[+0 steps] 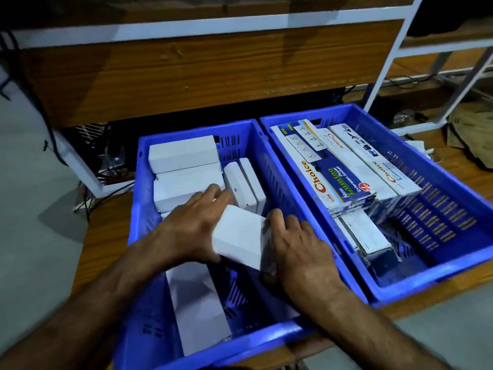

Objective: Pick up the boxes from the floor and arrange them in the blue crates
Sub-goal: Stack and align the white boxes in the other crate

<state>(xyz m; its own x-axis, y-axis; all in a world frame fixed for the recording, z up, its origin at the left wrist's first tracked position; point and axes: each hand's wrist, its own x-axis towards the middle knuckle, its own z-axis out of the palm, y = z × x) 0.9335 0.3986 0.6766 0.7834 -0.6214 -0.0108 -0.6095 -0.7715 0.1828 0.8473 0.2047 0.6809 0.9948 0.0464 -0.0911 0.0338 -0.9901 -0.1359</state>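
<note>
Both hands hold a white box over the left crate.

Left hand (192, 222) grips the box (241, 237) on its left side, fingers curled at its far edge; right hand (298, 241) presses its right side, fingers curled round the edge. Box tilted, above the left crate (149, 263) middle. More white boxes (184, 166) stacked at that crate's far left, two upright ones (245, 182) just right of them, a flat one (194, 297) near. Right crate (453, 228) touches the left one, holds printed boxes (344, 166) at its far end. Both crates sit on a wooden worktop (106, 231).
</note>
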